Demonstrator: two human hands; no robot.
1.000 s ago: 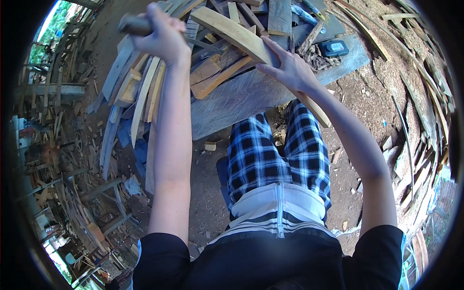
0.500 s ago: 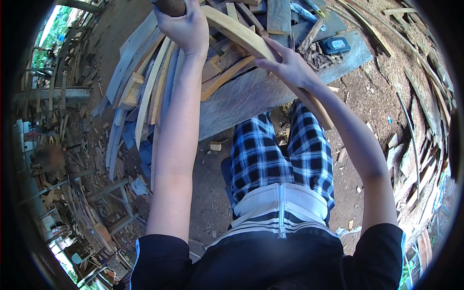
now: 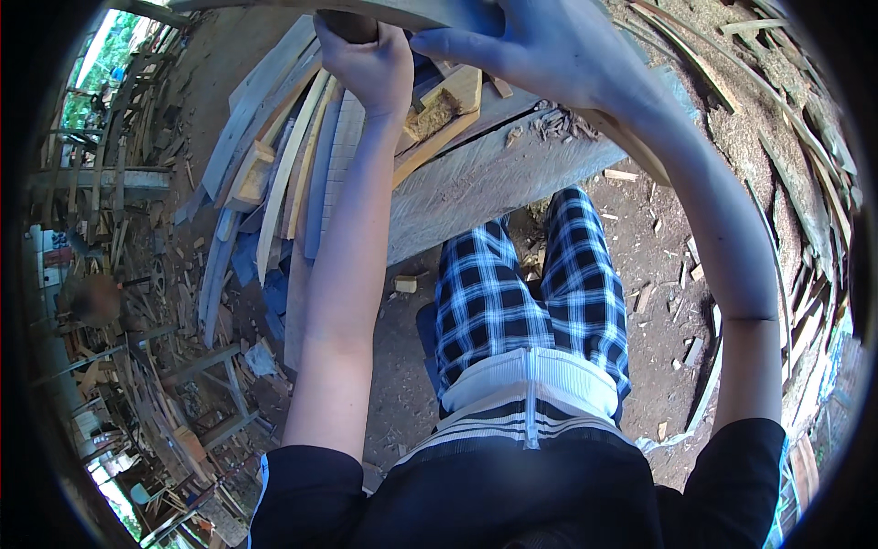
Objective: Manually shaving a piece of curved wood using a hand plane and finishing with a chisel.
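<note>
A long curved wooden strip runs across the top of the view, its lower end coming out below my right wrist. My right hand grips it from above with the thumb stretched along it; the other fingers are partly hidden. My left hand is wrapped round a dark brown, round-ended object just under the strip. What kind of object it is, I cannot make out. Both hands are raised over a rough plank bench.
Long narrow boards are stacked at the bench's left side. Notched wood offcuts lie behind my left wrist, and shavings rest on the plank. Sawdust and scrap strips cover the ground to the right. My plaid-covered legs are below the bench.
The strip has come up and swung flatter across the top. My right hand has moved up, looming larger and hiding the blue-black device on the bench. My left hand shifted slightly right and down.
</note>
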